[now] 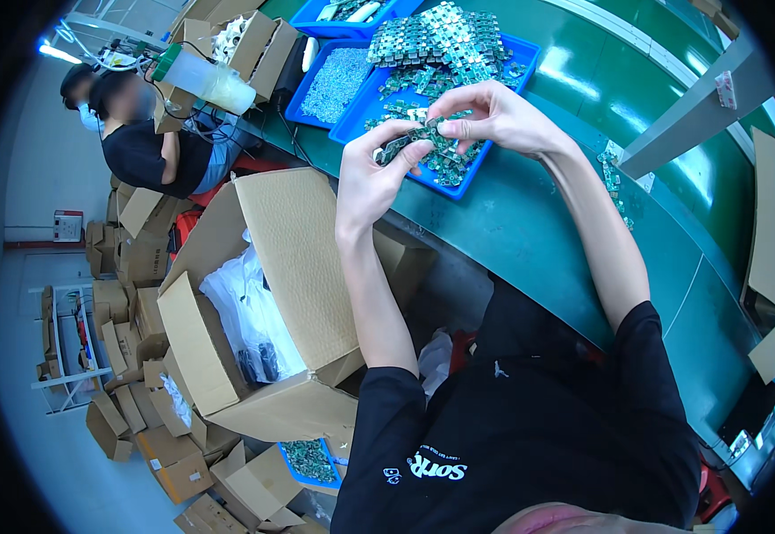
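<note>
Over a blue tray [455, 192], both of my hands meet with bent fingers. My left hand [371, 178] pinches a small strip of green circuit boards [393, 148] between thumb and fingers. From the right, my right hand [503, 120] closes thumb and fingertips on a piece of green circuit board [429, 133] at the same spot. Whether the two pieces are joined cannot be made out. Loose small circuit boards [448, 167] lie in the tray just below the hands. Behind them, unseparated circuit board panels [441, 36] are piled high.
Left of the tray, another blue tray holds small clear pieces [336, 84]. A bottle with a green cap [205, 78] leans farther left. An open cardboard box [294, 258] stands beside my left forearm. A metal post [690, 107] rises at right. Another person [142, 147] sits at far left.
</note>
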`<state>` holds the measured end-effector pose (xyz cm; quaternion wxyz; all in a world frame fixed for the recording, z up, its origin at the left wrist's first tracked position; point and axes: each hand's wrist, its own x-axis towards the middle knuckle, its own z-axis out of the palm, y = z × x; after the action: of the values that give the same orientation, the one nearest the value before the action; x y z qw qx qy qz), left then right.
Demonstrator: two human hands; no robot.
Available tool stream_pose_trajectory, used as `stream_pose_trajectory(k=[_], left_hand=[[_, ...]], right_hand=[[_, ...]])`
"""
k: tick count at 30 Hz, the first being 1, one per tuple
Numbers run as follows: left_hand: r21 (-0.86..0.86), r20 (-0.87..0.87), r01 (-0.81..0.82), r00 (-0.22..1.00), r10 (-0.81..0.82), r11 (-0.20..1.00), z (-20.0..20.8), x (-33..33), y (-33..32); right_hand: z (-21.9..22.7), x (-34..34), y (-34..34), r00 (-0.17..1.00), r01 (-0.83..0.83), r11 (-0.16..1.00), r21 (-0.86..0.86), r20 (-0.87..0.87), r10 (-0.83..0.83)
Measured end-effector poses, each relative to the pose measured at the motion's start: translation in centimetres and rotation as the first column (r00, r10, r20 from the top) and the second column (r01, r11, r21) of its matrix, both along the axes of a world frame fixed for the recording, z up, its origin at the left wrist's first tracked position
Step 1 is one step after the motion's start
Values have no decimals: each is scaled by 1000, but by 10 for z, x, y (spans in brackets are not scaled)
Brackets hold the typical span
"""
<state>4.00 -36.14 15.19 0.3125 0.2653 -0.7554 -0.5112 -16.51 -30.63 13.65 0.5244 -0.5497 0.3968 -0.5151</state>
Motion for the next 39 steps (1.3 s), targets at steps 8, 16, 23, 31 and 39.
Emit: stream_pose_trajectory(k=[8,16,23,31,39], left_hand=[[-292,-5,-471,871,491,833,-9,-29,23],[-194,-41,-511,857,513,838,-23,-36,10],[186,-195,-192,954,228,964,-18,-28,-3],[49,-12,-52,999,53,997,-18,-4,3],[166,-267,25,963,20,986,2,-8,40]], right_hand=[[-3,39,1,706,458,710,-535,-267,-656],[-19,17,-11,630,425,724,-543,-397,-667],[-17,24,-10,815,241,824,-512,-354,-458],[4,17,0,881,280,869,-407,-250,-401],[19,31,13,884,277,896,-346,-273,-379]])
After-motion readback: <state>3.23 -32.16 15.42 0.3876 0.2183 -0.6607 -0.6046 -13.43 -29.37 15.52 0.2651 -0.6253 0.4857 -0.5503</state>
